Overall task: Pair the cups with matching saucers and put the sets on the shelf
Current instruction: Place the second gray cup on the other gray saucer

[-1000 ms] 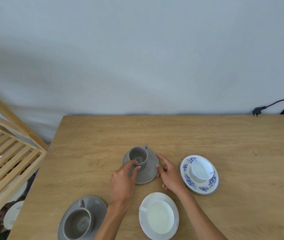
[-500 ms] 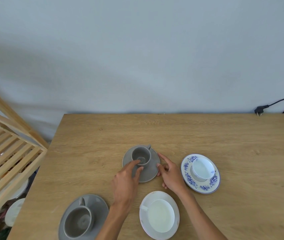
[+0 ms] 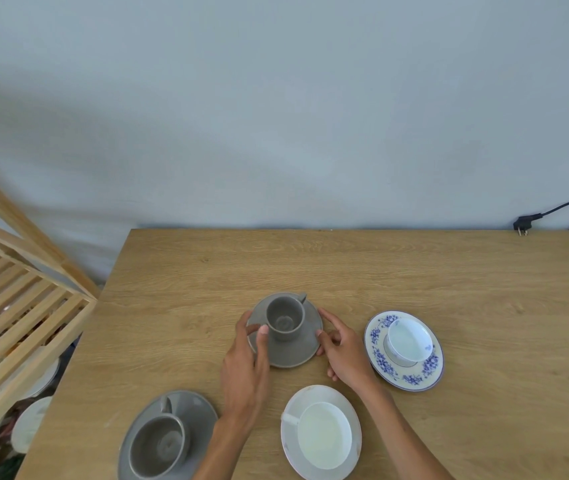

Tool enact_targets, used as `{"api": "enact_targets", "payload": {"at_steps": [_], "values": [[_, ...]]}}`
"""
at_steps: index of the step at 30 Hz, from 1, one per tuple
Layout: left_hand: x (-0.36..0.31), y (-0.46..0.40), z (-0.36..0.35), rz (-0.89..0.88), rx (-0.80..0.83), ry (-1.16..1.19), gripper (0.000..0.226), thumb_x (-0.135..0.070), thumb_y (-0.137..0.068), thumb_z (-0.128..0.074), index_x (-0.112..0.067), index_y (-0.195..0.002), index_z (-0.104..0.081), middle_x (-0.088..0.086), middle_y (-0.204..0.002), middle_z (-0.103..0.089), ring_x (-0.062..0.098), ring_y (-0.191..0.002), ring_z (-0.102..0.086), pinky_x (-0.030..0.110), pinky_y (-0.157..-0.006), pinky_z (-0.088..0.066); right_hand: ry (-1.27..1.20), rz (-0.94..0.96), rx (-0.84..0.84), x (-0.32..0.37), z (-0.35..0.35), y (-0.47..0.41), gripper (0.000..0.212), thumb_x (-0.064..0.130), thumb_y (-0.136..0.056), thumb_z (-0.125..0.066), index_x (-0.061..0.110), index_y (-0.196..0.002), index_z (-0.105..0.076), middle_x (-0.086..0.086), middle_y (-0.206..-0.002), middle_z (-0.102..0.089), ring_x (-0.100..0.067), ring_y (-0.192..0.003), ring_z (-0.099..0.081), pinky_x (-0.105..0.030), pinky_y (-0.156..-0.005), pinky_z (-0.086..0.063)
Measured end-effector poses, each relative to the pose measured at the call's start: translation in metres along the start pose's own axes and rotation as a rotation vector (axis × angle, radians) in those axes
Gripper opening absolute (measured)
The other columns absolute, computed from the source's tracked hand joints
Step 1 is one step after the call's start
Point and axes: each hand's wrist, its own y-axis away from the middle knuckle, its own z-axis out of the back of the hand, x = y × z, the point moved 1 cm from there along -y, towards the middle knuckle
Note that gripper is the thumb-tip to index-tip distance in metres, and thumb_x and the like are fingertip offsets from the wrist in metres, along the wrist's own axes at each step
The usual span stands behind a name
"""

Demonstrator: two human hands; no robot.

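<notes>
Item: small matte grey ceramic cup (image 3: 284, 317), handle pointing away toward the wall, standing upright in the middle of a round matte grey saucer (image 3: 291, 348). Location: centre of the light oak-grain wooden bench (image 3: 380, 271).

Left hand (image 3: 245, 362): clasps the saucer's left rim, thumb lying on top beside the cup's base, fingers curled at the edge. Right hand (image 3: 343, 351): fingers spread against the saucer's right rim, touching it; whether the fingers reach under the rim cannot be told. The saucer looks to rest on the bench or only just off it; which cannot be told.

Other sets on the bench:
- Large grey cup on a large grey saucer (image 3: 193, 410), near left corner, partly cut by the frame edge.
- Plain white cup on a white saucer (image 3: 321, 396), near edge, between the two forearms.
- White handleless cup on a white saucer with blue floral border (image 3: 404, 374), just right of the right hand.

Surroundings: plain pale grey-blue wall (image 3: 276, 116) behind the bench. Slatted pale wooden shelf (image 3: 16, 317) stands at the left, just beside the bench's left edge; white plates (image 3: 28, 424) show dimly below its slats. A black power plug with cord (image 3: 527, 220) lies at the far right back edge.
</notes>
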Motion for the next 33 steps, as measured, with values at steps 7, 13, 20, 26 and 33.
{"api": "enact_targets", "payload": {"at_steps": [7, 13, 20, 26, 33], "values": [[0.017, -0.023, -0.001, 0.041, 0.024, -0.23, 0.054, -0.057, -0.099, -0.029, -0.031, -0.146, -0.031, 0.0, -0.134, -0.05, 0.02, -0.116, -0.056, 0.042, -0.083, -0.054, -0.007, -0.006, -0.004, -0.001, 0.0, -0.002, 0.046, 0.025, -0.103, -0.056, 0.04, -0.146, -0.048, -0.008, -0.08, -0.073, -0.013, -0.035, -0.05, -0.024, -0.034, -0.042], [0.023, -0.028, -0.006, 0.058, 0.097, -0.334, 0.055, -0.051, -0.098, -0.041, -0.022, -0.144, -0.038, 0.002, -0.133, -0.056, 0.022, -0.118, -0.056, 0.041, -0.088, -0.052, -0.016, -0.007, 0.002, -0.002, 0.001, -0.003, 0.048, 0.026, -0.101, -0.06, 0.04, -0.145, -0.048, -0.007, -0.078, -0.072, -0.012, -0.035, -0.048, -0.024, -0.034, -0.04], [0.027, -0.023, -0.008, 0.057, 0.102, -0.347, 0.056, -0.05, -0.095, -0.049, -0.022, -0.142, -0.04, 0.001, -0.126, -0.063, 0.022, -0.111, -0.061, 0.042, -0.086, -0.053, 0.024, 0.016, 0.016, -0.002, -0.001, -0.006, 0.055, 0.024, -0.098, -0.065, 0.042, -0.146, -0.045, -0.014, -0.081, -0.071, -0.002, -0.036, -0.048, -0.019, -0.038, -0.039], [0.03, -0.026, -0.011, 0.091, 0.114, -0.274, 0.048, -0.039, -0.094, -0.058, -0.019, -0.136, -0.048, 0.001, -0.122, -0.066, 0.023, -0.11, -0.062, 0.043, -0.09, -0.051, 0.135, 0.034, 0.032, -0.008, -0.006, -0.009, 0.059, 0.034, -0.098, -0.063, 0.043, -0.15, -0.038, -0.004, -0.08, -0.072, -0.01, -0.072, -0.068, -0.03, -0.071, -0.055], [0.021, -0.028, -0.005, 0.111, 0.088, 0.004, 0.037, -0.024, -0.097, -0.055, -0.024, -0.134, -0.052, -0.004, -0.12, -0.067, 0.018, -0.109, -0.063, 0.036, -0.089, -0.052, 0.082, 0.039, 0.007, -0.005, -0.011, -0.006, 0.057, 0.032, -0.097, -0.062, 0.046, -0.147, -0.039, -0.012, -0.083, -0.069, -0.024, -0.08, -0.067, -0.043, -0.081, -0.055]]}}
